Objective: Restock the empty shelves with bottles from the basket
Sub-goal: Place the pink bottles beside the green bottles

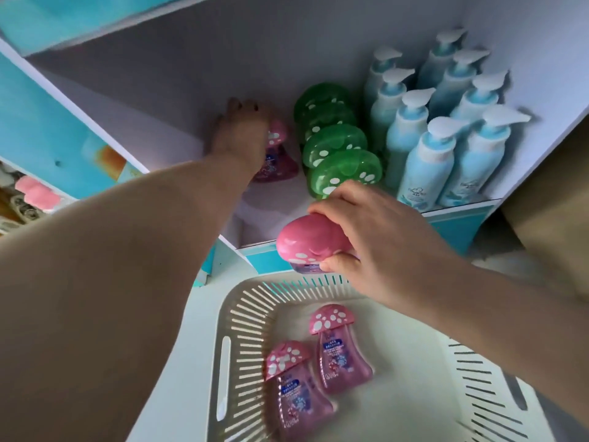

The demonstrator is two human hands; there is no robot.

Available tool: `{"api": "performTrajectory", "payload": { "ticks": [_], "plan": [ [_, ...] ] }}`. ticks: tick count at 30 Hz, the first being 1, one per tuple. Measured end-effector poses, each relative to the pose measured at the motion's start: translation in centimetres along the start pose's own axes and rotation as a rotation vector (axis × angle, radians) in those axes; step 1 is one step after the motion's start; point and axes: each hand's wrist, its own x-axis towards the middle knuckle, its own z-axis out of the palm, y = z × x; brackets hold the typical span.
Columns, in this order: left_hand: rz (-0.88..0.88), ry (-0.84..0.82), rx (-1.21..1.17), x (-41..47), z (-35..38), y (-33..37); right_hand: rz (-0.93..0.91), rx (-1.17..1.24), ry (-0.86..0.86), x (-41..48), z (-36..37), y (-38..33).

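Deep in the white shelf (178, 100), my left hand (239, 138) grips a pink mushroom-capped bottle (279, 154) standing upright, just left of a row of green mushroom-capped bottles (338, 154). My right hand (376, 247) holds a second pink mushroom-capped bottle (310, 245) by its cap in the air, at the shelf's front edge and above the basket. Two more pink bottles (338, 352) lie flat in the white slotted basket (251, 317) below.
Several blue pump bottles (446, 129) fill the shelf's right side. The shelf's front lip (452, 221) is turquoise. A turquoise side panel (41, 129) stands to the left, with pink items (36, 191) on a lower shelf beyond it.
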Motion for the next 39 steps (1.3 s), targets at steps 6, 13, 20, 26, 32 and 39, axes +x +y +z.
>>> {"api": "performTrajectory", "payload": {
  "ticks": [6, 13, 20, 26, 32, 39],
  "plan": [
    [-0.029, 0.019, -0.046, 2.3, 1.1, 0.0, 0.017, 0.045, 0.056, 0.5, 0.8, 0.5],
    [-0.13, 0.029, -0.127, 0.6, -1.4, 0.3, 0.047, 0.044, 0.051, 1.0, 1.0, 0.5],
    [0.014, -0.282, -0.746, -9.8, -9.5, 0.4, 0.178, 0.078, 0.041, 1.1, -0.6, -0.4],
    [0.136, -0.351, -0.706, -14.6, -10.6, 2.0, 0.194, 0.087, 0.065, 1.3, -0.3, -0.8],
    [0.011, -0.222, -0.473, -12.1, -9.7, 0.8, 0.133, -0.032, 0.027, 1.2, -0.2, 0.9],
    [-0.193, -0.187, -0.34, -7.6, -5.4, -0.1, 0.135, -0.322, -0.008, 1.3, 1.0, 3.0]
  ]
}}
